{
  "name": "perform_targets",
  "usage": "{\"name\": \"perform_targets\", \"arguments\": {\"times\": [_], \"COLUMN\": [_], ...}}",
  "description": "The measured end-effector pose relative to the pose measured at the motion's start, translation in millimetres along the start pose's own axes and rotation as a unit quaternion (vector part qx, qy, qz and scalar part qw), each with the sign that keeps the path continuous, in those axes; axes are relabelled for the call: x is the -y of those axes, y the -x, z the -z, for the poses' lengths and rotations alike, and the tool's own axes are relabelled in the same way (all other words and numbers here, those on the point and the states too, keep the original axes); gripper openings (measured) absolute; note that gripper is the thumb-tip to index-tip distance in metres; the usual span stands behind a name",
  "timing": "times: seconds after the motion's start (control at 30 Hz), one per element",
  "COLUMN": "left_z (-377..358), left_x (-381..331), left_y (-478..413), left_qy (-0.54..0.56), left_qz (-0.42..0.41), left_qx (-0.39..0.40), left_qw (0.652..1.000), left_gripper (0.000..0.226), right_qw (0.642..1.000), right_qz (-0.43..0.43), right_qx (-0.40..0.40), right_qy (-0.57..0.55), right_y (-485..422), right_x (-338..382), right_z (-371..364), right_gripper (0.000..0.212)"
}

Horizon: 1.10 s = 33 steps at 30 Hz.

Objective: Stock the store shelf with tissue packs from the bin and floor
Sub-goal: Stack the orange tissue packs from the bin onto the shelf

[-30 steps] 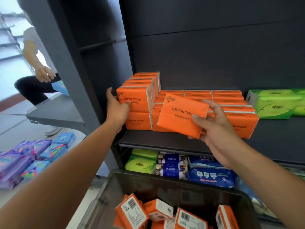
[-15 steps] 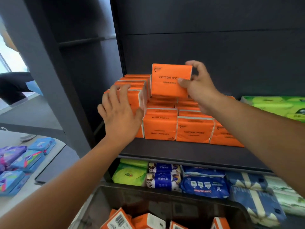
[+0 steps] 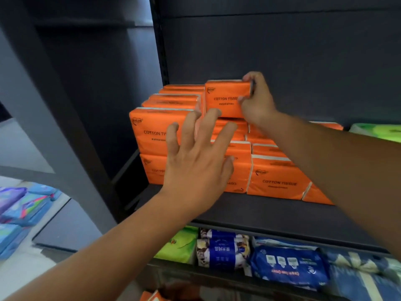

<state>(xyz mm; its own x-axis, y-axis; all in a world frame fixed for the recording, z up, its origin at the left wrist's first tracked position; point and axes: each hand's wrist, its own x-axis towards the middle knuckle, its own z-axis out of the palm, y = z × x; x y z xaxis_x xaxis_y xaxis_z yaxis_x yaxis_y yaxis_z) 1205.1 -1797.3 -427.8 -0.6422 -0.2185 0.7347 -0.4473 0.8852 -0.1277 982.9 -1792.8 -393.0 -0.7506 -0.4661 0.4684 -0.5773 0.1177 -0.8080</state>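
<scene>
**Right hand** point(image 3: 257, 101): Closed round the right end of one orange tissue pack point(image 3: 225, 98), fingers over the top edge and thumb low on the printed face. The pack stands on its long edge, print outward, at the top of the second column from the left. Whether it already bears on the packs below cannot be told.

**Left hand** point(image 3: 199, 157): At seven o'clock of that pack. Fingers straight and spread wide, holding nothing, raised before the front of the left column. Contact with the packs cannot be told.

**Stocked orange packs** point(image 3: 280, 179): At six o'clock of the right hand. The left column stands two high, with further rows behind it. The columns towards three o'clock lie one layer high, leaving open space above them.

**Shelf** point(image 3: 260, 213): Dark board, with a bare strip in front of the stock.

**Green packs** point(image 3: 379, 132): Same shelf, at three o'clock, apart from the orange lot.

**Lower shelf goods** point(image 3: 223, 248): At six o'clock. Green, blue and white packets, filled across.

**Spare orange pack** point(image 3: 149, 297): At the bottom edge, at seven o'clock, cut off by the view. Its container is too dark to make out.

**Colourful packs** point(image 3: 19, 209): At nine o'clock, on a pale surface well apart from the shelf.

**Progress, judged:** Roughly midway. A good block is shelved and one pack is being placed. The second layer is largely unfilled, and loose stock remains below.
</scene>
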Motion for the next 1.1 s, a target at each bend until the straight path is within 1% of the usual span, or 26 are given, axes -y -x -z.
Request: {"name": "perform_targets", "arguments": {"times": [0.07,0.17,0.3,0.43,0.57,0.67,0.77,0.87,1.0,1.1], "left_z": [-4.3,-9.0,-10.1,-1.3,17.0,34.0,56.9,86.2,125.1,147.9], "left_x": [-2.8,-6.4,-8.3,-8.9,-9.6,-11.4,-16.0,-25.0,-40.8,-52.0], "left_y": [-0.3,-0.5,-1.2,-1.5,2.4,7.2,13.8,23.0,38.8,54.4], "left_qy": [0.001,0.003,0.004,-0.005,-0.021,-0.034,-0.041,-0.048,-0.059,-0.054], "left_qz": [0.000,0.001,-0.003,-0.022,-0.032,-0.030,-0.026,-0.011,-0.006,0.005], "left_qx": [-0.007,-0.008,0.001,0.012,0.037,0.074,0.125,0.179,0.214,0.241], "left_qw": [1.000,1.000,1.000,1.000,0.999,0.996,0.991,0.983,0.975,0.969], "left_gripper": [0.054,0.054,0.055,0.049,0.043,0.044,0.045,0.049,0.050,0.050], "right_qw": [0.999,0.997,0.993,0.976,0.939,0.905,0.877,0.866,0.856,0.845], "right_qz": [0.021,0.019,0.003,-0.005,-0.007,-0.011,-0.031,-0.043,-0.054,-0.054], "right_qx": [-0.014,-0.016,0.045,0.107,0.187,0.237,0.267,0.282,0.297,0.309], "right_qy": [0.039,0.067,0.108,0.191,0.287,0.353,0.399,0.411,0.419,0.433], "right_y": [3.1,5.9,10.3,30.0,62.4,97.7,138.2,175.0,220.7,251.9], "right_x": [-5.4,-5.0,9.4,20.4,26.8,37.6,52.2,68.8,91.4,104.0], "right_z": [-9.6,-14.7,1.1,23.0,60.4,92.3,117.9,138.7,165.0,179.9], "right_gripper": [0.049,0.057,0.070,0.079,0.078,0.071,0.071,0.071,0.069,0.062]}}
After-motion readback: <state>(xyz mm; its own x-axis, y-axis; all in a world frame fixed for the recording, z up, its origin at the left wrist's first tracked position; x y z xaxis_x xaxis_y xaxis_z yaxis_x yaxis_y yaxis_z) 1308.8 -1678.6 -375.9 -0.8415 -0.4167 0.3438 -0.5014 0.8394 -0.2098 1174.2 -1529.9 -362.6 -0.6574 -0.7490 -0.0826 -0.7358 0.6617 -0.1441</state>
